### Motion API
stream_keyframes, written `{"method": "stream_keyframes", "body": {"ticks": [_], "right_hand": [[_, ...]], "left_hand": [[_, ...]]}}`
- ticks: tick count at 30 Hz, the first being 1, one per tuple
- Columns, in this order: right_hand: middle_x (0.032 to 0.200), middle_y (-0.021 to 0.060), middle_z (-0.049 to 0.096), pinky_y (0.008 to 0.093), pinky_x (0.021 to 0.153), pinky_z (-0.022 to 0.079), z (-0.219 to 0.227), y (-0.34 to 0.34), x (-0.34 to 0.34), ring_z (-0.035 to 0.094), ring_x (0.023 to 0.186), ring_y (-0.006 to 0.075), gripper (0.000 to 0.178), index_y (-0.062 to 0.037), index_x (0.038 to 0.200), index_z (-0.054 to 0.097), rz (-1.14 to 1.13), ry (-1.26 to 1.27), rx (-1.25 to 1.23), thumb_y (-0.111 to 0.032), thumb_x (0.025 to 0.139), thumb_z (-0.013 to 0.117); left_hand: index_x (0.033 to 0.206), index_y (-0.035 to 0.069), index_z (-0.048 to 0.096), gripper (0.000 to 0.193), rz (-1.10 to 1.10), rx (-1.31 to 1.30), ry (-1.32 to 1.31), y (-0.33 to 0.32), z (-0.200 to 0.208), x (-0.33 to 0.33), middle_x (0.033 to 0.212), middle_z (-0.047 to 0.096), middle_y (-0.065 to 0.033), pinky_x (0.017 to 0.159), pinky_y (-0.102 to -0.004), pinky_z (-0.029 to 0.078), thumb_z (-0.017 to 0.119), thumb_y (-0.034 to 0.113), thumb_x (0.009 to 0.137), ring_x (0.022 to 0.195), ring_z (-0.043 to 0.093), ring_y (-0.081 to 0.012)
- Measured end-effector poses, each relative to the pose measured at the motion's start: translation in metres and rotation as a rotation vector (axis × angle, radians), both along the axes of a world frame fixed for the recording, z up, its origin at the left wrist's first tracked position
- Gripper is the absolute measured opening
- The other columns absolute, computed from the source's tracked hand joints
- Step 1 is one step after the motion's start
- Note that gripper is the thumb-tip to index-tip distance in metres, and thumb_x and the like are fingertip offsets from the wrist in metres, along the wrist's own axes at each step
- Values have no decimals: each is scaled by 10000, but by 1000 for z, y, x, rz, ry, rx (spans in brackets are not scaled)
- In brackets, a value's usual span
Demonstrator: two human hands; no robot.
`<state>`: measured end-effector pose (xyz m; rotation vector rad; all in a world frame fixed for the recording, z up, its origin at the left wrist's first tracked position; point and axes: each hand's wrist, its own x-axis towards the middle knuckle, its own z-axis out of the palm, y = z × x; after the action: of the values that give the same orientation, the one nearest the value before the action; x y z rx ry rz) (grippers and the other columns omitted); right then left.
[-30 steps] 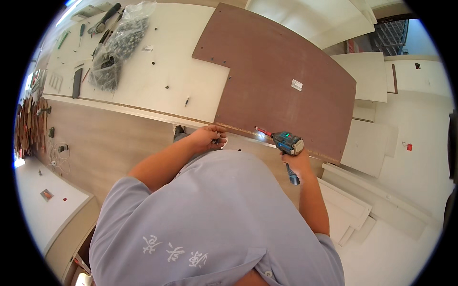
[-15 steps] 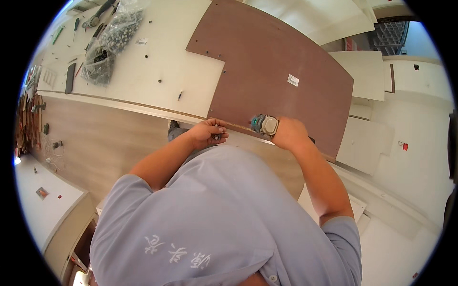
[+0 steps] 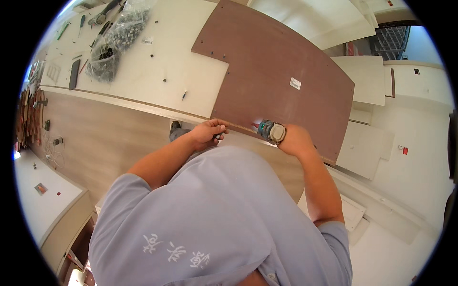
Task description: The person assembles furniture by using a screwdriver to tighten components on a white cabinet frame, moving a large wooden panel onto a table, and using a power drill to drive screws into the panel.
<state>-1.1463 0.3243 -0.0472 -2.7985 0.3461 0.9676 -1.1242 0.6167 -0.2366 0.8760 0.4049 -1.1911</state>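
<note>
My right hand [image 3: 296, 140] is closed around a cordless drill [image 3: 272, 131], its bit end pointing left, by the near edge of a brown panel [image 3: 267, 66]. The panel has a stepped notch at its left and several small dark fittings along that side. Close to its near left corner, my left hand [image 3: 206, 134] has its fingers curled around small dark pieces [image 3: 218, 136], too small to tell what kind. A white label [image 3: 295, 83] is stuck on the panel. The drill's grip is hidden by my right hand.
The brown panel lies on a white worktop [image 3: 176, 43]. Back left are a clear plastic bag [image 3: 119, 43] of small hardware, a power tool [image 3: 101, 18], a screwdriver [image 3: 82, 24] and a dark grey bar [image 3: 74, 74]. White boards [image 3: 358, 78] stand at the right.
The drill and my right hand have shifted slightly right and down, away from the left hand. The left hand's fingers have closed a little more. The view has shifted slightly.
</note>
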Motion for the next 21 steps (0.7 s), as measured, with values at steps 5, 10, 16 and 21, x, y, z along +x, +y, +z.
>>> {"method": "stream_keyframes", "body": {"ticks": [5,10,16,21], "right_hand": [[984,143,777,416,778,573,24,-42,-24,736,885,329,352,-91,1119,749,-224,-203,299,-155,775,789],[998,74,769,346,743,582,23,-43,-67,707,873,141,445,-24,1177,704,-686,-102,924,19,742,783],[1021,141,755,353,737,605,-5,-23,-88,718,883,199,545,-5,1252,654,-821,-144,1197,67,723,768],[1014,147,752,358,742,609,-10,-24,-96,722,875,215,538,-3,1248,659,-868,-140,1261,52,721,749]], "left_hand": [[1199,100,604,187,-41,17,-70,-2,15,11,1017,651,-14,539,-204,391,616,236,1071,700,507,-63],[1139,95,597,185,-102,17,-128,-9,31,25,969,647,-21,490,-207,351,646,254,1057,614,464,-56],[1076,104,604,151,-152,16,-167,-25,58,33,879,564,13,484,-202,315,672,234,1043,585,439,-51],[1069,101,605,146,-218,14,-181,-36,60,41,838,515,26,486,-211,300,682,221,1037,593,432,-56]]}}
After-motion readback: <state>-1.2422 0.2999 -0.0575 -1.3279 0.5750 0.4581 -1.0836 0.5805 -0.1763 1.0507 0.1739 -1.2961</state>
